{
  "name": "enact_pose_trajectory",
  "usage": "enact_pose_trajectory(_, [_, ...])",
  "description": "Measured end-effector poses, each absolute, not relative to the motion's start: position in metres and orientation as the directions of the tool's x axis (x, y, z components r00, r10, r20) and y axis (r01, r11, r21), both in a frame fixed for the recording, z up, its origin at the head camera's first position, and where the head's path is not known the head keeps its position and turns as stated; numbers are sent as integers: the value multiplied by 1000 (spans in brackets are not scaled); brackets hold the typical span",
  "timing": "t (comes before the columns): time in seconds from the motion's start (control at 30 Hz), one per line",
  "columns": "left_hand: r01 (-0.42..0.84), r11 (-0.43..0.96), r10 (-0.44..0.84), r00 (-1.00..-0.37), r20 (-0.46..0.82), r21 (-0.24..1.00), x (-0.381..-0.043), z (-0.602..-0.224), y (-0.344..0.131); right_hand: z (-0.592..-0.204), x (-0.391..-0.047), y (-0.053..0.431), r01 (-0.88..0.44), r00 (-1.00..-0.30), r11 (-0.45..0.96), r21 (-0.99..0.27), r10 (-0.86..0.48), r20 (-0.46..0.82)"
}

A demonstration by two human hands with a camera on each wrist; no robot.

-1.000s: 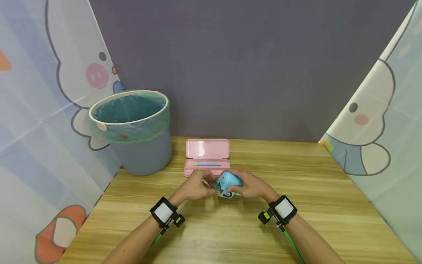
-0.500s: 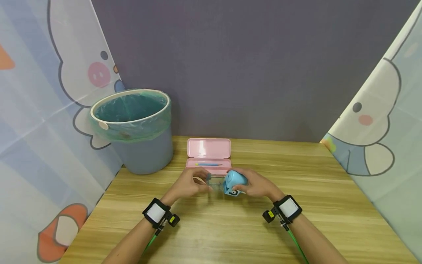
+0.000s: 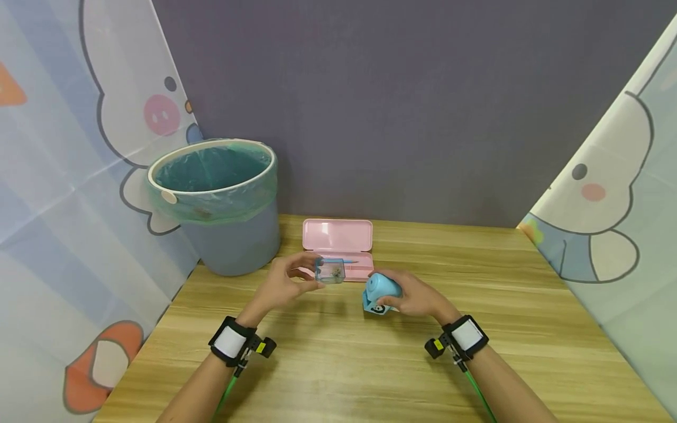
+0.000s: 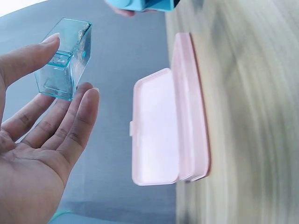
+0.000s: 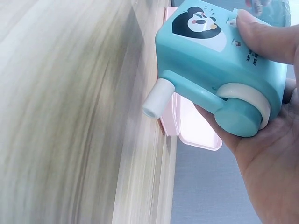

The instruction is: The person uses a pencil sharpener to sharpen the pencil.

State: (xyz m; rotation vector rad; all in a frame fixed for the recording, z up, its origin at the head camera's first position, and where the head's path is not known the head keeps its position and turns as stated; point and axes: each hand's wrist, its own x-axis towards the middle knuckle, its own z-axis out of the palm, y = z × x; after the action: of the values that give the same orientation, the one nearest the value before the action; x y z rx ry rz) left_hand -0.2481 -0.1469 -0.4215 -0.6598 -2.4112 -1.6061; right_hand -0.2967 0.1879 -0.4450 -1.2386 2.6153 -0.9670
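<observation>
My left hand (image 3: 285,281) pinches a clear blue shavings drawer (image 4: 65,60) between thumb and fingertips, with bits of shavings visible inside it. In the head view the drawer overlaps the front of a pink pencil case. My right hand (image 3: 415,294) grips a light-blue crank pencil sharpener (image 5: 219,51) that has a panda-like print. Its crank arm and white knob (image 5: 159,98) point toward the table in the right wrist view. Sharpener and drawer are apart.
The open pink pencil case (image 3: 337,235) lies behind the hands with a blue pencil (image 3: 349,261) in it. A grey-blue bin (image 3: 238,235) with a green liner stands at the back left. A dark wall panel (image 3: 396,106) rises behind the wooden table (image 3: 476,329).
The drawer has come away from the sharpener. My left hand has carried it left and up, while my right hand with the sharpener has shifted slightly right.
</observation>
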Motion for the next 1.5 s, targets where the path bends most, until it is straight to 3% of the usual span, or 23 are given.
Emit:
enact_pose_trajectory(0.5, [526,353,181,-850,496,774,-233,-362,-175,-445,-293,192,-659,-663,455,-598,-727,177])
enact_pose_trajectory(0.87, [619,415,86,-756,648,667,-233,-306,-196,-447,-289,200,-661,-667,465,-589,-723,178])
enact_pose_trajectory(1.1, [555,506,-39,-750,660,660,-239,-270,-213,-450,-288,202,-656,-674,478,-585,-719,170])
enact_pose_trajectory(1.5, [429,591,-179,-756,629,683,-263,-240,-242,-453,-286,207,-638,-684,485,-598,-714,150])
